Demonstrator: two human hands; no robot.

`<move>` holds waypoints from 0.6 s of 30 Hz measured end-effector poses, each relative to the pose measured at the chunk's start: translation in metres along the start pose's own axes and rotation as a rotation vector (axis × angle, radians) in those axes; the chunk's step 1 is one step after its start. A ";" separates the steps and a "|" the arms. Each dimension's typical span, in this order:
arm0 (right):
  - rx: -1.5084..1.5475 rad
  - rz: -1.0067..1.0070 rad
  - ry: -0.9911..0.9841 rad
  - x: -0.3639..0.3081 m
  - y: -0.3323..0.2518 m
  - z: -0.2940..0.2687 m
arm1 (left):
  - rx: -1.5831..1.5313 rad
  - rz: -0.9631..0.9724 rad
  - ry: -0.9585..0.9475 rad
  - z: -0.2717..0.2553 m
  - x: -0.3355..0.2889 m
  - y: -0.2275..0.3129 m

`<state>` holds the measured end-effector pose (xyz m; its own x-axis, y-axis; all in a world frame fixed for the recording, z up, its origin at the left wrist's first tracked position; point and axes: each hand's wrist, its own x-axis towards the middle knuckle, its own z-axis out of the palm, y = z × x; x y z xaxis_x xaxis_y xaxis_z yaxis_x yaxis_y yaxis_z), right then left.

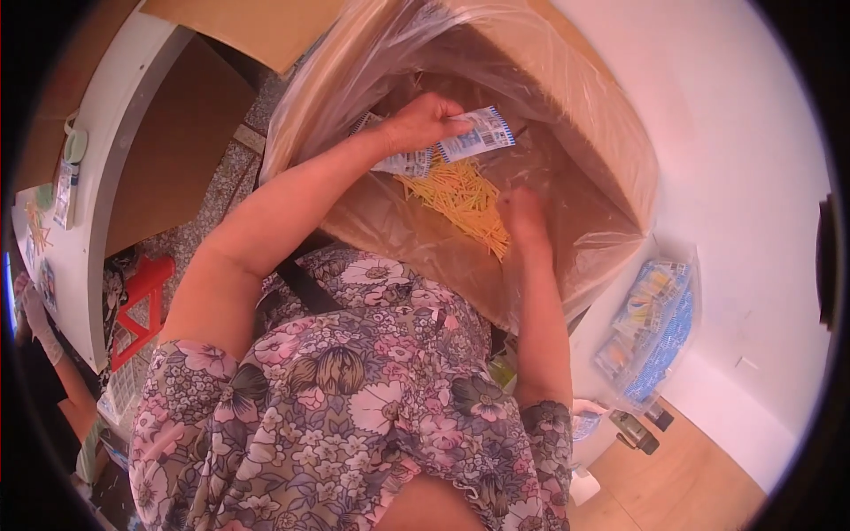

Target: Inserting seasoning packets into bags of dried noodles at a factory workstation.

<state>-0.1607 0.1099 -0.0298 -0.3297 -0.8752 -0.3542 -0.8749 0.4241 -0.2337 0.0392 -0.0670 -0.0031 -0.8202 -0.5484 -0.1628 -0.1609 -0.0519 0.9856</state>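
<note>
My left hand (418, 124) is closed on a small white-and-blue printed packet (481, 134), pinched by its left end. This happens over a large cardboard box lined with a clear plastic bag (580, 106). Inside lies a heap of thin yellow-orange sticks (456, 199). More flat printed packets (407, 164) rest in the box beneath my left wrist. At the right edge of the heap is my right hand (524, 215), lowered into the box. Its fingers are blurred, and whether they grip any sticks cannot be made out.
A clear bag of blue-and-yellow packets (651, 323) lies on the white surface to the right. At left stand a white table (115, 115) and a red plastic frame (146, 305). A co-worker's gloved hand (35, 310) shows at the far left edge.
</note>
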 end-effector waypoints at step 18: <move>-0.192 0.040 0.131 0.001 0.001 0.015 | -0.102 0.022 -0.199 0.012 0.002 -0.020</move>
<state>-0.1567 0.1136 -0.0443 -0.3978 -0.8865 -0.2363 -0.9075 0.4181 -0.0405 0.0344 -0.0567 -0.0233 -0.9167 -0.3755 -0.1366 -0.0931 -0.1317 0.9869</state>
